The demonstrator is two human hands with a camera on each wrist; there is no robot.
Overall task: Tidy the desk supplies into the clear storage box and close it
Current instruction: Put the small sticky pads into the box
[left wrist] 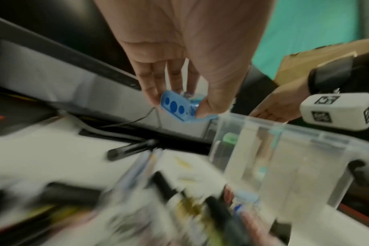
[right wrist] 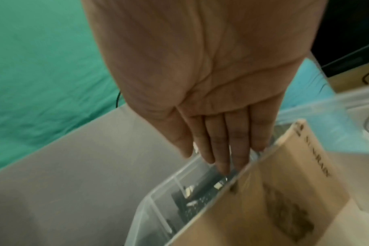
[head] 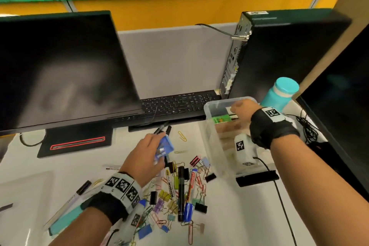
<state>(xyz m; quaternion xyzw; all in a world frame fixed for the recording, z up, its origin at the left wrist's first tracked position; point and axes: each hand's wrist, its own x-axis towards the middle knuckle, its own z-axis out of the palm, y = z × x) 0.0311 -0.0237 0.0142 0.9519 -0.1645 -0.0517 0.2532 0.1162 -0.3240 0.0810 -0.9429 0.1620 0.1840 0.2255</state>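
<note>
My left hand (head: 157, 152) hovers above the desk and pinches a small blue plastic gadget (head: 165, 147) between thumb and fingers; the left wrist view shows three dark blue dots on the gadget (left wrist: 175, 106). To its right stands the clear storage box (head: 208, 110), without a lid. My right hand (head: 239, 111) reaches into the box (right wrist: 158, 188) with straight fingers (right wrist: 221, 149) that touch the top edge of a brown booklet (right wrist: 274, 199) standing inside. A green item (head: 221, 120) lies in the box too. Markers, binder clips and paper clips (head: 179, 191) lie in a loose pile on the white desk.
A dark monitor (head: 60, 70) and keyboard (head: 175, 104) fill the back left, a PC tower (head: 279, 56) the back right. A teal bottle (head: 279, 94) stands behind the box. Cables (head: 307, 128) and a second screen are at right. A teal highlighter (head: 65, 219) lies near left.
</note>
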